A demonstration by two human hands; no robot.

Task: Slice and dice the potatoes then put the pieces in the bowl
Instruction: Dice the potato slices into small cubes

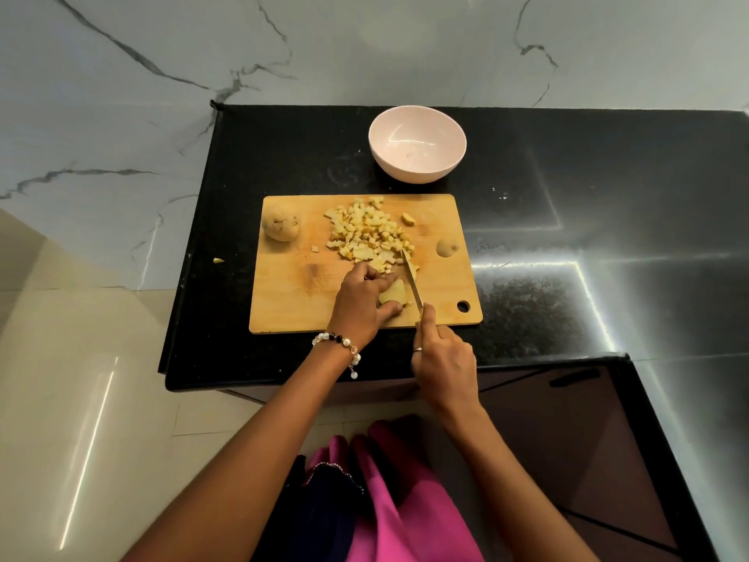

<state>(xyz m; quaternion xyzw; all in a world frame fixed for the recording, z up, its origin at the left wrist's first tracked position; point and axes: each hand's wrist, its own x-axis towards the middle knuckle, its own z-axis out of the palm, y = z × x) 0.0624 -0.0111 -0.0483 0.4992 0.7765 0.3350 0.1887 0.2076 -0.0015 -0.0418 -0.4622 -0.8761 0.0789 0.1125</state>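
Observation:
On the wooden cutting board [292, 302] my left hand [360, 298] holds a potato piece [394, 292] down, fingers curled over it. My right hand [444, 358] grips a knife [412, 282] whose blade lies just right of that piece, tip toward a heap of diced potato [371, 237]. A whole potato [281, 223] sits at the board's far left corner and a small potato end [447, 246] at its right side. The pale pink bowl [417, 115] stands beyond the board with nothing visible inside it.
The board lies on a black granite counter [547, 237] whose left edge drops to a tiled floor. One stray potato bit [218, 260] lies on the counter left of the board. A marble wall rises behind the bowl.

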